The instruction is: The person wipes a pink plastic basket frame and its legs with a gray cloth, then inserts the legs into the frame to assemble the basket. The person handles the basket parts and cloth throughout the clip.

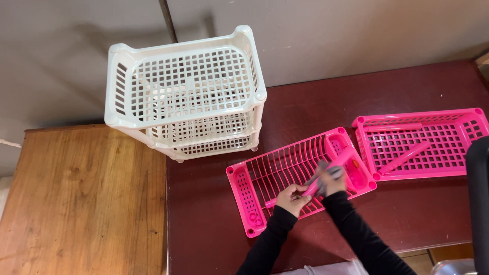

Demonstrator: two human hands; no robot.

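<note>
While both hands (pixel 310 189) grip a pink rod (pixel 326 175), the pink slatted tray (pixel 244 191) lies beneath.

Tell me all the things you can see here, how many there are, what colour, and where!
Shelf rack: one, white, three tiers, standing at the back where the two tables meet.
Dish tray: one, pink, slotted, on the dark table under the hands.
Basket tray: one, pink, grid bottom, on the dark table at the right.
Poles: two, pink, lying inside the basket tray.
Pole: one, pink, held over the dish tray.
Cloth: one, grey, blurred, at the right hand.
Dark table: one, reddish brown, right.
Light table: one, wooden, left.
Left hand: black sleeve, gripping the pole.
Right hand: black sleeve, on the cloth.
</note>
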